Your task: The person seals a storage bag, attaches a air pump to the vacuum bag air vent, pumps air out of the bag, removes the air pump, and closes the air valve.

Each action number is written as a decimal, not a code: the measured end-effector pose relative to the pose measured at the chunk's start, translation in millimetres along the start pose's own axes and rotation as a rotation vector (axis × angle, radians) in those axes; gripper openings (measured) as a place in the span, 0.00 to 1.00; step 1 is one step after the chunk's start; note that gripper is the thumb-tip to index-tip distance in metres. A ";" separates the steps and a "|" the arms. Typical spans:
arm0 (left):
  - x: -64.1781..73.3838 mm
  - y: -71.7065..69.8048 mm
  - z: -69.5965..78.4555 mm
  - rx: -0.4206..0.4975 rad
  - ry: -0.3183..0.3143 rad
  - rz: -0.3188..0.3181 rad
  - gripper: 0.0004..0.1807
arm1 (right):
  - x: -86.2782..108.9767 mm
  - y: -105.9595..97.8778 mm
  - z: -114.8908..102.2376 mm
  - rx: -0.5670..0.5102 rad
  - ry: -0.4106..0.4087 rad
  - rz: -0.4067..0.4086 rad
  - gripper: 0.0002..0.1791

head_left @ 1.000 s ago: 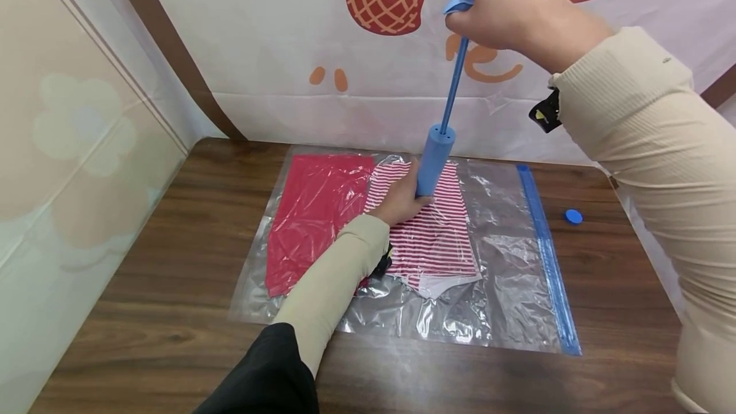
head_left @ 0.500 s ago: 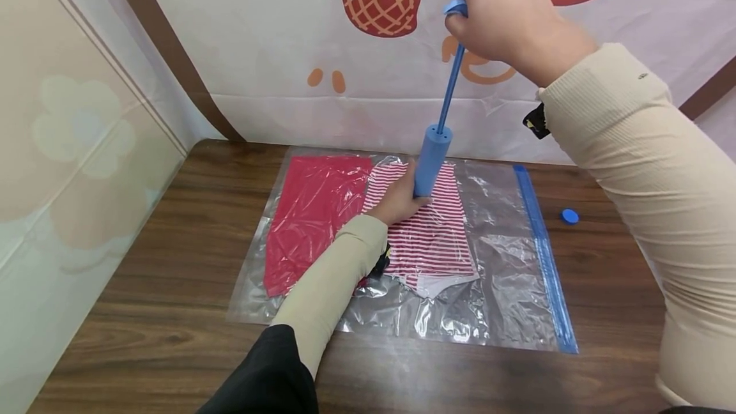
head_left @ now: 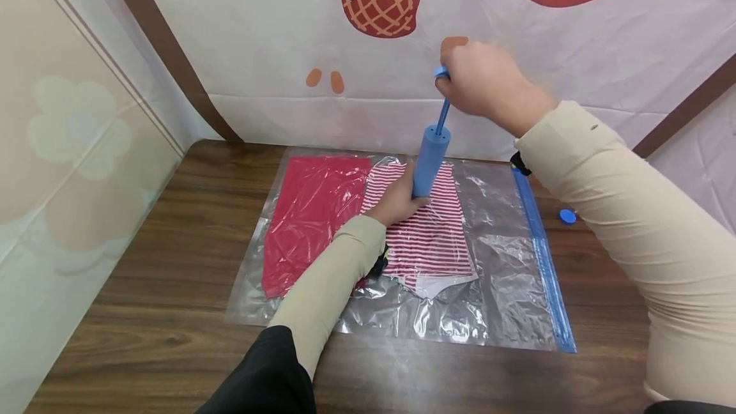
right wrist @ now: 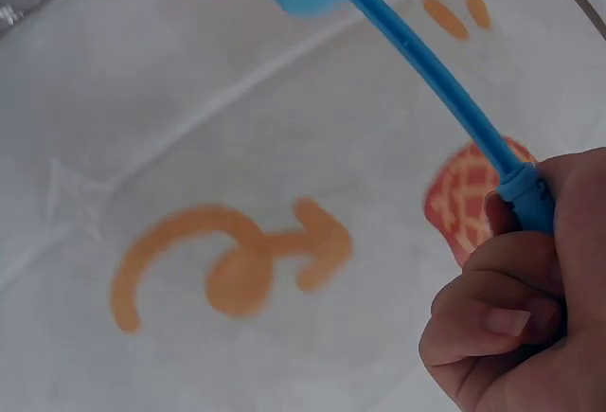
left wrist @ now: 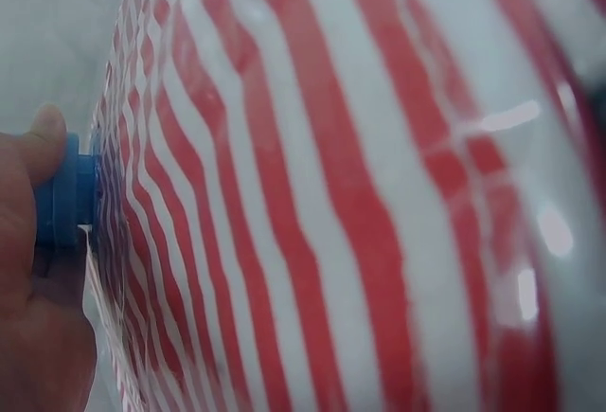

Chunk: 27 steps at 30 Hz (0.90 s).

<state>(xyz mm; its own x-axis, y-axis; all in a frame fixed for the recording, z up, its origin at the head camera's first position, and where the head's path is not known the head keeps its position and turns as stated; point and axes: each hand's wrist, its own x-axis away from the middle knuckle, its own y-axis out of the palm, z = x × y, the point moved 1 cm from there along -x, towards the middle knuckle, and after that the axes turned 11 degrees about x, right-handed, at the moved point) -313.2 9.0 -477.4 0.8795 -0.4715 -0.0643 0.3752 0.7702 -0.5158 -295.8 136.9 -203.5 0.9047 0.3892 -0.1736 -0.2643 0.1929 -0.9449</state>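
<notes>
A clear plastic vacuum storage bag [head_left: 506,260] lies flat on the table, holding a red folded cloth [head_left: 316,209] and a red-and-white striped cloth [head_left: 431,245]. A blue hand pump [head_left: 431,158] stands tilted over the striped part. My left hand [head_left: 397,200] grips the pump's lower end; in the left wrist view the pump's blue base [left wrist: 62,194] meets the bag beside my thumb. My right hand [head_left: 483,82] curls around the pump's handle above the barrel, with part of the blue rod [right wrist: 426,71] exposed below my fist.
A small round blue cap [head_left: 567,216] sits on the wooden table [head_left: 144,312] right of the bag. The bag's blue zip strip [head_left: 543,260] runs along its right side. A printed cloth backdrop [head_left: 259,37] hangs behind the table's far edge.
My right hand has come down with the pump handle, and much less rod shows above the barrel. My left hand and the bag have stayed in place.
</notes>
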 end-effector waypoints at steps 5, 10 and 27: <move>-0.4 0.6 -1.5 0.004 -0.002 -0.002 0.47 | 3.6 28.2 -7.8 -0.044 -0.013 -0.081 0.13; -1.6 1.3 -2.6 -0.003 0.008 0.003 0.48 | 7.2 54.3 -14.5 -0.087 -0.029 -0.106 0.13; -2.9 -1.6 -6.1 0.036 0.043 -0.016 0.46 | 16.6 79.6 -8.5 -0.424 0.050 -0.020 0.26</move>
<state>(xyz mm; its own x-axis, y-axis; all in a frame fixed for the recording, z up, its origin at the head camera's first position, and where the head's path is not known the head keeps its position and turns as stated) -318.2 6.5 -481.6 0.8601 -0.5015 -0.0933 0.4003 0.7769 -0.4860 -299.0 151.0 -283.9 0.9262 0.3429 -0.1570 -0.0949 -0.1910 -0.9770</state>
